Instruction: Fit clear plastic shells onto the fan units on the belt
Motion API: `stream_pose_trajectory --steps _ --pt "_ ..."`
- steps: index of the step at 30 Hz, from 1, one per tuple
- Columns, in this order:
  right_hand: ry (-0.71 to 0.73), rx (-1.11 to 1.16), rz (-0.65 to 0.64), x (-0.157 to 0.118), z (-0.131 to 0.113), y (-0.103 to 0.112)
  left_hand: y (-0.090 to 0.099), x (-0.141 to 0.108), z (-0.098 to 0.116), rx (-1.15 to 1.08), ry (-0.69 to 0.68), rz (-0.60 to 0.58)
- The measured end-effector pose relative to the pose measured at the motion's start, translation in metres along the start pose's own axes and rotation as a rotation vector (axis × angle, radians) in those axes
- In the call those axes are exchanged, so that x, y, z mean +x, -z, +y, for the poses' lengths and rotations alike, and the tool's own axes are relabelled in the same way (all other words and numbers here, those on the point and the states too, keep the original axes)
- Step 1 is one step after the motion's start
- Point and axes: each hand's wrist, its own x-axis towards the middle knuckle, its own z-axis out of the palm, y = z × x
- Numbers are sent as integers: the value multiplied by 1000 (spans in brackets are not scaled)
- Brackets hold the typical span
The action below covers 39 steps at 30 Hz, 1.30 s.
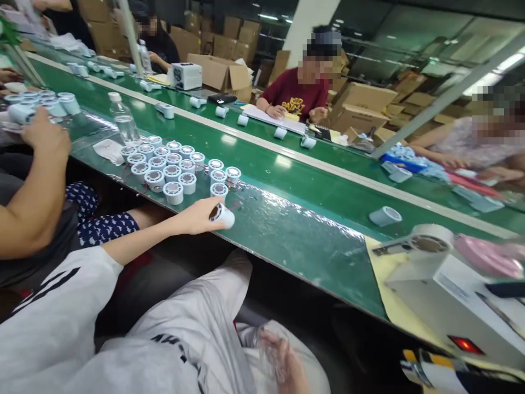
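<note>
My left hand is closed around a small white cylindrical housing at the table's front edge; its dark open end faces left. Just behind that hand stand rows of similar white round motor units with thin red wires. One unit stands right by my fingers, a little apart from the main group. Down over my lap, my right hand is blurred, its fingers curled at what looks like clear crinkled plastic, which I cannot make out.
A green conveyor belt runs behind the table, carrying white parts. At right stands a white machine with a red-lit switch. A plastic bottle stands behind the units. A co-worker's arm is close at left; others sit opposite.
</note>
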Motion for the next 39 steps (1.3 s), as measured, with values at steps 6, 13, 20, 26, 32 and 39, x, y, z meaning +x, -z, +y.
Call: stream_pose_trajectory --steps 6,13,20,26,32,39 --pt "662 -895 93 -13 -82 -39 -82 6 56 -1052 -27 -795" --pt "548 -1316 420 -16 -106 -58 -124 19 98 -654 -449 -1045" --pt "446 -1263 377 -12 -100 -52 -124 12 107 -7 -904 -711" --pt "402 -993 341 -11 -90 -52 -138 11 97 -361 -870 -559" --pt "370 -636 489 -19 -99 -55 -150 15 88 -476 -854 -554" --pt "301 -232 518 -20 -104 -45 -152 8 92 -624 -818 -834"
